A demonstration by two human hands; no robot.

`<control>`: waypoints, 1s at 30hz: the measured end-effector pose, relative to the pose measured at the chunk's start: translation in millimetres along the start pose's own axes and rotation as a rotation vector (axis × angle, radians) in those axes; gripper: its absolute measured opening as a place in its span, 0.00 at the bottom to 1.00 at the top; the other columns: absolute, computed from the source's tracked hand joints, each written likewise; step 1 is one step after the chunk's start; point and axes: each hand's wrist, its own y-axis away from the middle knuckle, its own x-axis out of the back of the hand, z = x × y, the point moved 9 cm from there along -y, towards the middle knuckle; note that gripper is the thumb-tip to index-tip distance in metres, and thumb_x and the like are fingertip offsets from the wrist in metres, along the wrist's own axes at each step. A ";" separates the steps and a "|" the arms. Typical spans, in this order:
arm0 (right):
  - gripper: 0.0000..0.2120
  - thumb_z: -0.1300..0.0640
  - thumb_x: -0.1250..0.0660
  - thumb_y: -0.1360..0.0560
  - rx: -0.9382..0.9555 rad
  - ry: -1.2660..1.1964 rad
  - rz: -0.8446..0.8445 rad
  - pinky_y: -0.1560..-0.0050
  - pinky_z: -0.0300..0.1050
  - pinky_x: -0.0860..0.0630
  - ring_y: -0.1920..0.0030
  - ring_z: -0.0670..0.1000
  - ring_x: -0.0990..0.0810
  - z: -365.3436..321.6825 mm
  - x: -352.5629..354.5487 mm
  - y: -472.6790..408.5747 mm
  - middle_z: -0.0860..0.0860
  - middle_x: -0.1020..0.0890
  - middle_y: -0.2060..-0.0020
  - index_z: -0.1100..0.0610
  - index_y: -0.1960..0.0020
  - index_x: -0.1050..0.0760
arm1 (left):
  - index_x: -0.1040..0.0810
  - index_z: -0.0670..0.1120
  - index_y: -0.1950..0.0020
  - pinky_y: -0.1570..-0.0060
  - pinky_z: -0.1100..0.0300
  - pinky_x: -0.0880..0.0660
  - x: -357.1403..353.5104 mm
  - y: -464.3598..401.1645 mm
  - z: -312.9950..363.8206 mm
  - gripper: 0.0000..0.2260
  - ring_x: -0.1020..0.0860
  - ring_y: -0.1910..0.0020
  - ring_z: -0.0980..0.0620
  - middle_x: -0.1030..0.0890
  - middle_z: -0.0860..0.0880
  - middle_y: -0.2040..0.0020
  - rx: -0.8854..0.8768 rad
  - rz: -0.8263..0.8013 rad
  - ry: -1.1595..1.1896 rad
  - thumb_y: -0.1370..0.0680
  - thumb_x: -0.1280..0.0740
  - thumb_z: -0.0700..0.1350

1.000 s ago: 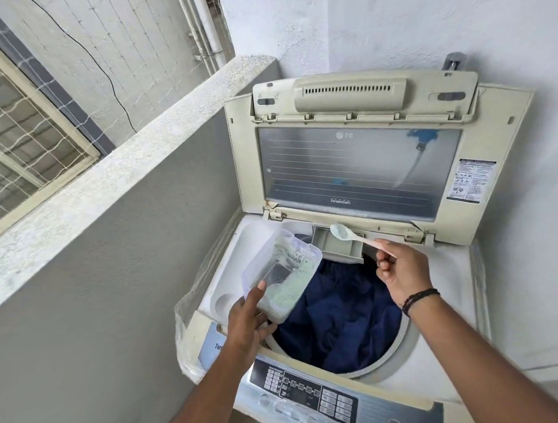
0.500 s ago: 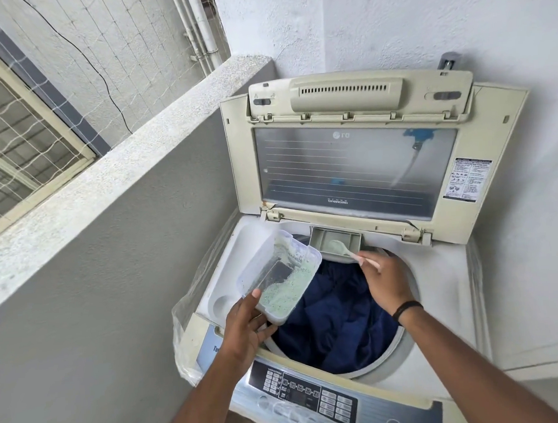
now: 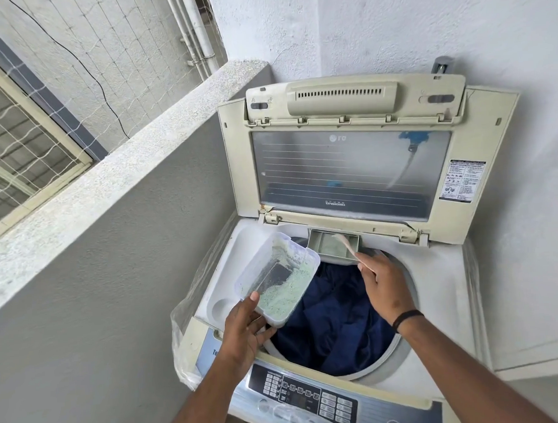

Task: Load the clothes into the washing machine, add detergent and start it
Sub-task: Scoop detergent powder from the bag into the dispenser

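Clothes (image 3: 337, 320) sit in the drum; right hand (image 3: 383, 286) grips a spoon (image 3: 346, 245) tipping powder into the drawer (image 3: 332, 245), left hand (image 3: 244, 328) grips the tub (image 3: 276, 281); starting remains

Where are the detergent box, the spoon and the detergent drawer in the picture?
detergent box (image 3: 276, 280): head view, on its clear bottom, held by the left hand.
spoon (image 3: 345, 244): head view, on its handle, above the right hand.
detergent drawer (image 3: 317, 244): head view, on its left inner wall.
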 end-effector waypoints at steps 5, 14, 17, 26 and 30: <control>0.10 0.61 0.34 0.20 -0.150 -0.428 0.145 0.54 0.40 0.23 0.57 0.43 0.21 -36.0 33.9 11.8 0.49 0.16 0.55 0.55 0.41 0.17 | 0.24 0.45 0.33 0.44 0.46 0.19 0.4 2.3 1.7 0.46 0.18 0.41 0.41 0.17 0.40 0.40 0.003 0.018 0.000 0.46 0.18 0.64; 0.12 0.64 0.32 0.23 0.168 -0.388 -0.150 0.67 0.34 0.32 0.68 0.45 0.26 -126.2 9.2 62.4 0.43 0.25 0.66 0.58 0.41 0.17 | 0.31 0.44 0.29 0.43 0.42 0.20 17.8 18.7 27.6 0.49 0.17 0.42 0.42 0.16 0.44 0.41 -0.134 0.001 -0.197 0.44 0.17 0.60; 0.15 0.62 0.36 0.20 0.281 -0.210 -0.279 0.61 0.39 0.26 0.63 0.44 0.26 -139.0 -23.4 63.1 0.42 0.29 0.61 0.58 0.34 0.22 | 0.26 0.54 0.34 0.44 0.45 0.20 11.9 28.4 44.0 0.37 0.17 0.42 0.45 0.16 0.46 0.43 -0.213 -0.074 -0.304 0.41 0.19 0.55; 0.18 0.62 0.39 0.20 0.586 -0.002 -0.568 0.56 0.37 0.30 0.56 0.43 0.33 -174.6 -49.9 76.8 0.46 0.31 0.57 0.54 0.31 0.25 | 0.24 0.60 0.38 0.42 0.46 0.21 18.4 43.1 56.9 0.34 0.17 0.43 0.46 0.16 0.46 0.43 -0.297 -0.035 -0.352 0.42 0.18 0.53; 0.19 0.63 0.37 0.21 0.539 0.009 -0.466 0.53 0.38 0.27 0.55 0.44 0.32 -169.8 -42.6 65.6 0.47 0.30 0.57 0.55 0.31 0.25 | 0.25 0.58 0.36 0.41 0.43 0.21 20.0 46.9 54.1 0.35 0.17 0.43 0.45 0.16 0.45 0.43 -0.294 -0.020 -0.330 0.41 0.18 0.52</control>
